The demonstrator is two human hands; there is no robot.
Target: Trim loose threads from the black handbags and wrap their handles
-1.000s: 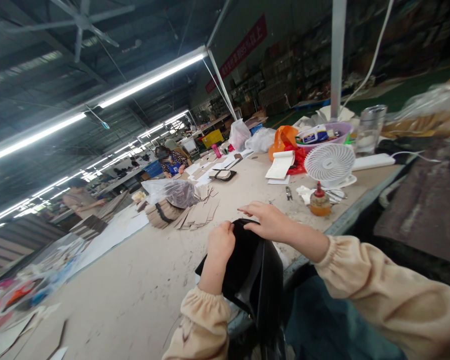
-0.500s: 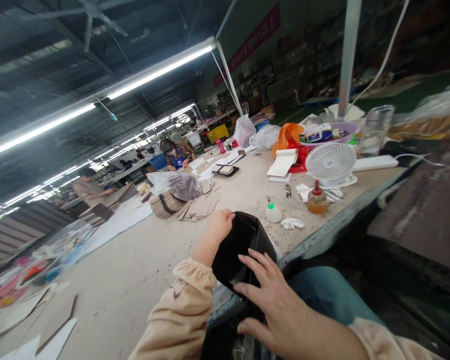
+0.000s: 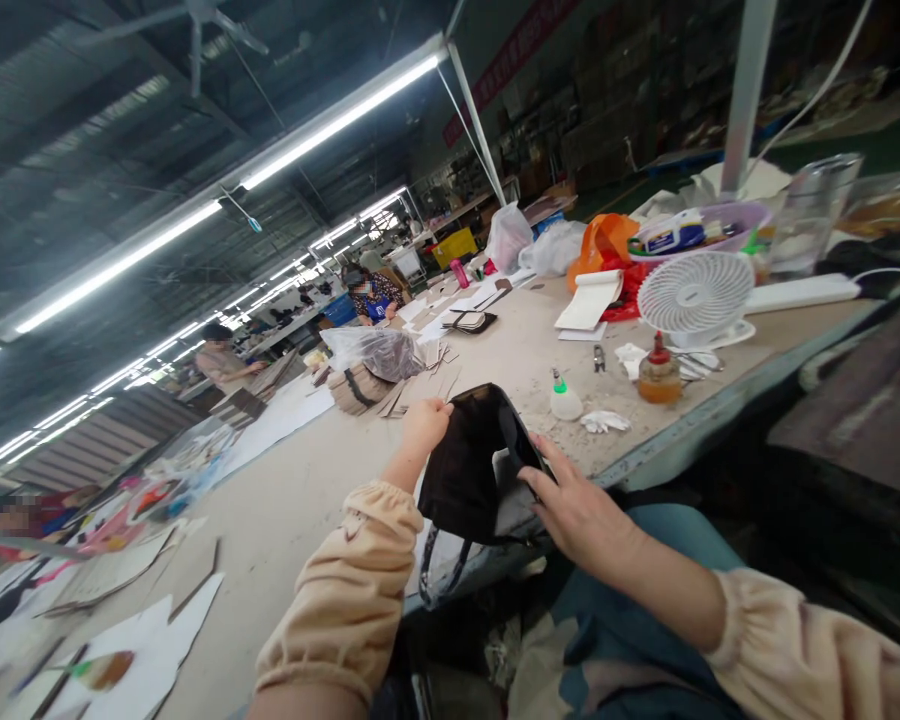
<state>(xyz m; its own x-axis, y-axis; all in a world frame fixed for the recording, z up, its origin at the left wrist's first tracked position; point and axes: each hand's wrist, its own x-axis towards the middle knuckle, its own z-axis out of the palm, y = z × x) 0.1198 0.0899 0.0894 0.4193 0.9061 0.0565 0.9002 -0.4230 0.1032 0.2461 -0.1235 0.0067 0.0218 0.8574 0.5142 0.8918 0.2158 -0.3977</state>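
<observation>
A black bag (image 3: 461, 480) is held with its mouth facing me at the table's front edge, and its dark inside shows. My left hand (image 3: 427, 428) is closed on the bag's upper left rim, fingers pinching the edge. On the right side wall, my right hand (image 3: 581, 512) grips the rim, with some fingers reaching over the edge. A dark strap loop (image 3: 442, 572) hangs below the bag. Beyond the bag lie a small squeeze bottle with a green collar (image 3: 565, 400), a crumpled white cloth or glove (image 3: 605, 422) and a small metal clipper (image 3: 599, 358).
A bottle of amber liquid (image 3: 659, 378) and a white fan (image 3: 694, 295) stand on the right. Brown stacked pieces (image 3: 358, 390) lie beyond my left hand. White sheets (image 3: 165, 640) lie at lower left. Co-workers sit across the table (image 3: 300, 480) and at the left.
My right hand has gone from spread fingers over the bag's opening to a grip on its right rim. The bag has tilted, and its strap now shows below. The view has shifted left.
</observation>
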